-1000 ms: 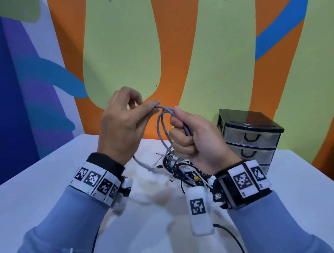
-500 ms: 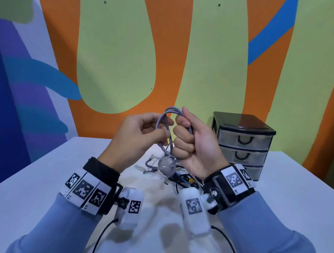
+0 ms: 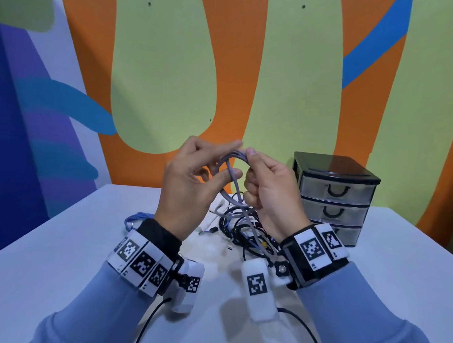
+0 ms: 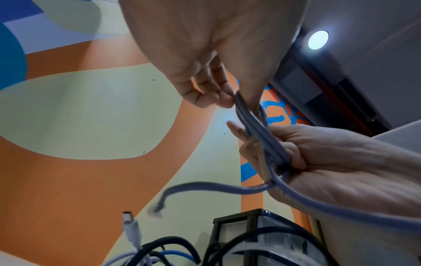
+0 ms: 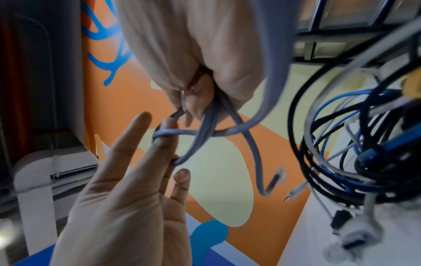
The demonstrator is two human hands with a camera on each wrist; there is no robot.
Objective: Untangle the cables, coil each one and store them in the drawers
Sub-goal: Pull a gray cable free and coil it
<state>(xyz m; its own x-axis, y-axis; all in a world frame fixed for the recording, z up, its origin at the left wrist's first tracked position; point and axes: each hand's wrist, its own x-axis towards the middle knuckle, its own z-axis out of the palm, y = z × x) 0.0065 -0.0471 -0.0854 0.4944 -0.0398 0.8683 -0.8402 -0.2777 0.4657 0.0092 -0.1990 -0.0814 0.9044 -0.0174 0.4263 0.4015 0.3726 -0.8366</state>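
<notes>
Coiling in progress. Right hand (image 3: pixel 269 189) keeps a closed grip round several gathered turns of the thin lavender-grey network cable (image 3: pixel 234 160), held up above the white bench (image 3: pixel 59 241). Left hand (image 3: pixel 190 185), which half a second ago sat close against the coil, has opened out; its fingers (image 5: pixel 164 136) are now extended and hook one loop, spreading it. The clear-plug free end (image 4: pixel 157 209) dangles short, so this cable looks nearly wound. Tangle of black, blue and white cables (image 3: pixel 246 227) remains on the bench beside the closed black-framed three-drawer plastic unit (image 3: pixel 334 200).
</notes>
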